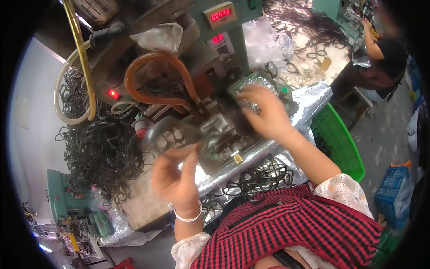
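Note:
My left hand [176, 175] is closed in a pinch, thumb against fingers, at the front left of a green press machine [244, 49]. From its fingertips a dark eyeglass frame [205, 144], smeared by motion, reaches toward the machine's metal fixture [219, 127]. My right hand [268, 114] is empty, its fingers bent and apart, just right of the fixture. It hovers over a foil-covered control box [290, 104] with a green button. Whether its fingertips touch the box, I cannot tell.
A tangled heap of dark eyeglass frames [107, 152] lies left of the machine. More frames [262, 177] lie on foil in front of me. An orange hose [156, 56] loops above the fixture. A green basket [342, 141] stands at the right. Another person [387, 56] works at the far right.

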`<state>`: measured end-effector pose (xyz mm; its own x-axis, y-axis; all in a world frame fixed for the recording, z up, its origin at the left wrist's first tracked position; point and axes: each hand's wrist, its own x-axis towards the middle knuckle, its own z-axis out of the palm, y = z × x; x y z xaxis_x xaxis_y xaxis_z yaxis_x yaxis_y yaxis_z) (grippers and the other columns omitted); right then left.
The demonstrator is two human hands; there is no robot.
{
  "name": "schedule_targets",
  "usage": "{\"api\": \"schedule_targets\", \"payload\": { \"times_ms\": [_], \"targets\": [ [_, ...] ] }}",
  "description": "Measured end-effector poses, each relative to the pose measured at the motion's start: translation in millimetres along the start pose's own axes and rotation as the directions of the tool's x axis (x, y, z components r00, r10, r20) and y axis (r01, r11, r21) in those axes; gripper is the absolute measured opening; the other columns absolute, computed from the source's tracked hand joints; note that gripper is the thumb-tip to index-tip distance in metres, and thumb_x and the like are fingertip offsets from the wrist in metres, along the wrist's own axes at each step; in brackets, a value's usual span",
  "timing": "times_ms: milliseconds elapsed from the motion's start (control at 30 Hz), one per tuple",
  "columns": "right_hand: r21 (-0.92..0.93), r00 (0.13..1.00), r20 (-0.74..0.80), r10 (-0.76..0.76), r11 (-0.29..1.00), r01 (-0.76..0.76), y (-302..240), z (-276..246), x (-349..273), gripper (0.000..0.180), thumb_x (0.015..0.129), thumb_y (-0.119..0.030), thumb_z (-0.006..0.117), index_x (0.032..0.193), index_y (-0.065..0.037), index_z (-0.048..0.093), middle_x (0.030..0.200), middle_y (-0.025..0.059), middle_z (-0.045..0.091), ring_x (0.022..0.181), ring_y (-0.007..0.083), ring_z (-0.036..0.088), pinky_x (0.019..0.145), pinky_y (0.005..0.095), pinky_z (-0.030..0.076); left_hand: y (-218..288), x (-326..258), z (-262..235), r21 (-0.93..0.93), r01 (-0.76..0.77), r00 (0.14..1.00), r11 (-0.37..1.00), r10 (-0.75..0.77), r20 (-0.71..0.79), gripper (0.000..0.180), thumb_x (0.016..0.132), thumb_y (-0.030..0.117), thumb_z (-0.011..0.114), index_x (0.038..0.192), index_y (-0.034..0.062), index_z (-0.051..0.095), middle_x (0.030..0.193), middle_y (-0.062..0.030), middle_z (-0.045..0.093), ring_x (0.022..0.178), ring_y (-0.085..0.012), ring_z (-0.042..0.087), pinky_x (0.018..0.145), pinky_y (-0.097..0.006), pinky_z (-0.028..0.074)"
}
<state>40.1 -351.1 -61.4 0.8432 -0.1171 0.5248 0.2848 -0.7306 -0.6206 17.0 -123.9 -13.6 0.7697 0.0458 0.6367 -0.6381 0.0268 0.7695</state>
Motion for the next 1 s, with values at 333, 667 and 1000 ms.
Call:
{"api": "schedule_targets", "payload": {
  "times_ms": [333,667,1000],
  "targets": [
    [-0.327,0.968,-0.247,-0.049,0.944,-0.036,86.6,23.0,-7.7,0.009,0.074,-0.013,0.07,0.082,-0.009,0.071,0.106,0.0069,0.067,0.111,0.0285,0.058,0.085,0.0396,0.051,-14.4,-3.7,16.0,0.177,-0.077,0.981,0.981,0.043,0.191,0.017,0.085,-0.008,0.064,0.101,-0.0042,0.057,0.094,-0.0115,0.065,0.088,-0.0188,0.064,0.084,-0.031,0.052],
    [-0.071,0.962,-0.2,0.185,0.977,-0.203,78.6,6.1,9.8,0.012,0.079,-0.017,0.067,0.086,-0.009,0.073,0.083,0.0102,0.068,0.084,0.0312,0.063,0.075,0.0416,0.049,-16.9,-4.9,13.1,0.239,-0.104,0.981,0.966,0.06,0.184,0.017,0.083,-0.006,0.066,0.099,-0.0041,0.06,0.093,-0.0123,0.067,0.091,-0.0207,0.064,0.087,-0.034,0.051],
    [0.01,0.943,-0.251,0.22,0.974,-0.225,88.4,7.4,-2.9,0.019,0.08,-0.012,0.07,0.098,-0.006,0.069,0.076,0.0141,0.066,0.069,0.0304,0.063,0.064,0.037,0.049,-28.0,-15.6,-49.0,0.322,-0.081,0.9,0.943,0.208,-0.383,0.019,0.09,-0.005,0.054,0.109,-0.0044,0.052,0.1,-0.0169,0.064,0.088,-0.0226,0.063,0.083,-0.034,0.052]
  ]
}}
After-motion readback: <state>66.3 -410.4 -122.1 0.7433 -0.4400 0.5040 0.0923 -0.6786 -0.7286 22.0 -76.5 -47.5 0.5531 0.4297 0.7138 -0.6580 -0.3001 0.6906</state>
